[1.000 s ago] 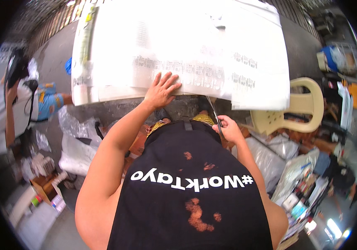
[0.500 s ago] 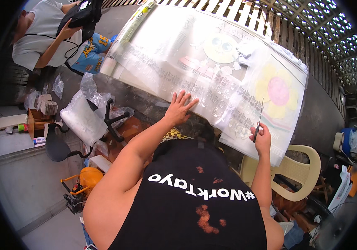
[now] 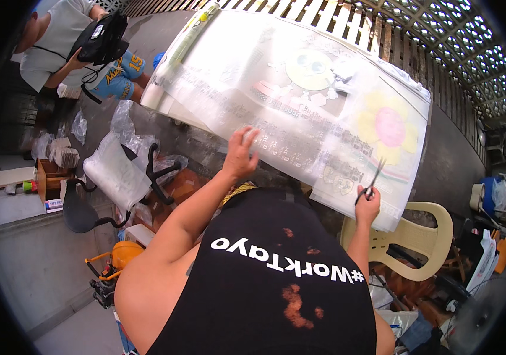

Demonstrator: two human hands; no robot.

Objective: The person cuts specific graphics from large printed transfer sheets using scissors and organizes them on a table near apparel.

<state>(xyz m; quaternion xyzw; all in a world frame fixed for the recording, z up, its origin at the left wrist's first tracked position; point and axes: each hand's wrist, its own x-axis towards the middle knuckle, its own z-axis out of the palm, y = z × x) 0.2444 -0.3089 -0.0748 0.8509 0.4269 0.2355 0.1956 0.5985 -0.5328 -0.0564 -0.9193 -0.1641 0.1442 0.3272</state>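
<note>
A large printed sheet (image 3: 229, 71) with cartoon pictures and a yellow and pink flower covers the table in front of me, under translucent film. Raised just off its near edge, my left hand (image 3: 241, 155) has its fingers apart and holds nothing; it is slightly blurred. My right hand (image 3: 368, 204) grips a pair of scissors (image 3: 377, 177) by the handles, at the sheet's near right part. The blades point away from me over the sheet, somewhat spread. At the far left of the sheet lies a rolled-up end (image 3: 191, 38).
A beige plastic chair (image 3: 427, 266) stands at my right. To my left are a black office chair (image 3: 81, 207) with a plastic-wrapped bundle (image 3: 114, 171), and an orange machine (image 3: 126, 254). At the far left, another person (image 3: 58, 35) holds a black bag (image 3: 100, 41).
My left hand has drawn back from the sheet and lifted. My right hand has come slightly toward me, with the scissors tilted more to the right. The other person's bag has lowered.
</note>
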